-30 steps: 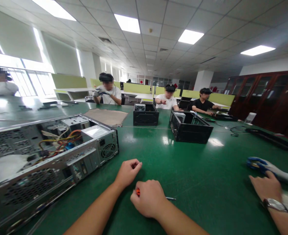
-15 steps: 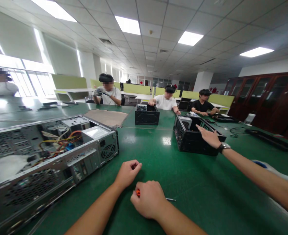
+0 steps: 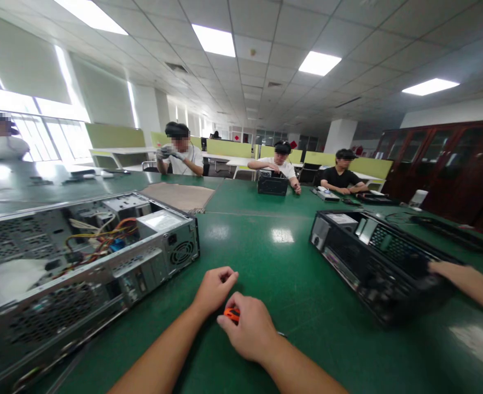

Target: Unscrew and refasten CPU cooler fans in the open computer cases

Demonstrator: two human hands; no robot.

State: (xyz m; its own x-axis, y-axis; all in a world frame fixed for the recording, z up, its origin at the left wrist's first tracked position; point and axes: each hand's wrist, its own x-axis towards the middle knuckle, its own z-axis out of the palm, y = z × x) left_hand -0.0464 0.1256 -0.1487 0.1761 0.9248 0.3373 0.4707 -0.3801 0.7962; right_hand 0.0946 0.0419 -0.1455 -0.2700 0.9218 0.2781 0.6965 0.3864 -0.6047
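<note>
My left hand [image 3: 213, 290] rests on the green table [image 3: 290, 273] as a loose fist; whether anything is in it I cannot make out. My right hand [image 3: 249, 331] lies just behind it, closed round a small screwdriver with an orange handle [image 3: 232, 314]; the handle shows at my fingers and the shaft is mostly hidden. To the left lies an open grey computer case [image 3: 81, 257] with coloured wires inside, its fan end a short way from my left hand.
A black computer case [image 3: 372, 257] sits at the right, with another person's hand [image 3: 450, 270] on its near end. A smaller black case [image 3: 272, 185] stands before a seated person at the far side. Other people sit along the far edge. Brown cardboard [image 3: 179, 195] lies behind the grey case.
The person on the right reached out and pulled the black case toward the near right. The far person drew the other black case back. My right thumb shifted, and the orange handle shows more.
</note>
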